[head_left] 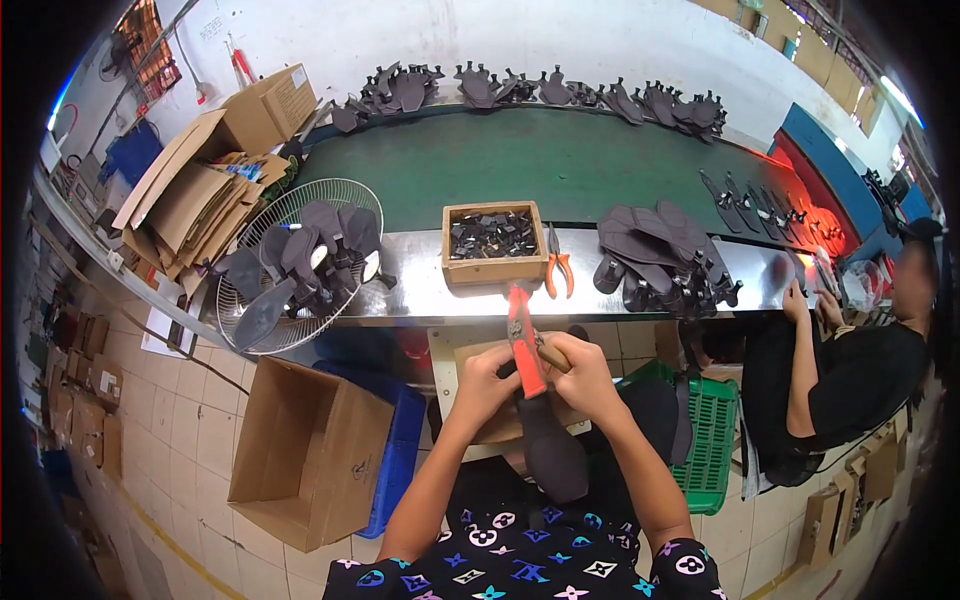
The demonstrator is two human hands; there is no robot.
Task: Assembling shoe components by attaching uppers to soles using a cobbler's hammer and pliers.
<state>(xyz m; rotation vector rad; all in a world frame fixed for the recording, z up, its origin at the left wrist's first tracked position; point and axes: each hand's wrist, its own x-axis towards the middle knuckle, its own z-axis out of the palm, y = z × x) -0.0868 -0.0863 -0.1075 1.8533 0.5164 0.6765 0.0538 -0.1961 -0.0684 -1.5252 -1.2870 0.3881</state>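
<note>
In front of my body, a dark sole-shaped piece [553,460] hangs down over my lap, its upper end between my hands. My left hand [487,380] is closed on the dark material at that upper end, beside an upright red metal bar [527,362]. Just right of the bar, my right hand [583,377] wraps around the short wooden handle of what looks like a hammer [551,354]. The hammer's head lies against the bar, and its exact outline is hard to make out. Both hands' fingertips are partly hidden.
Ahead, a wooden box [495,268] of small black parts stands by orange-handled pliers [558,268]. A wire basket [228,298] and a pile of dark pieces [655,245] flank them. Beyond runs a green belt [450,165]. A cardboard box [300,455] and green crate [715,440] stand beside me. A co-worker [850,370] sits right.
</note>
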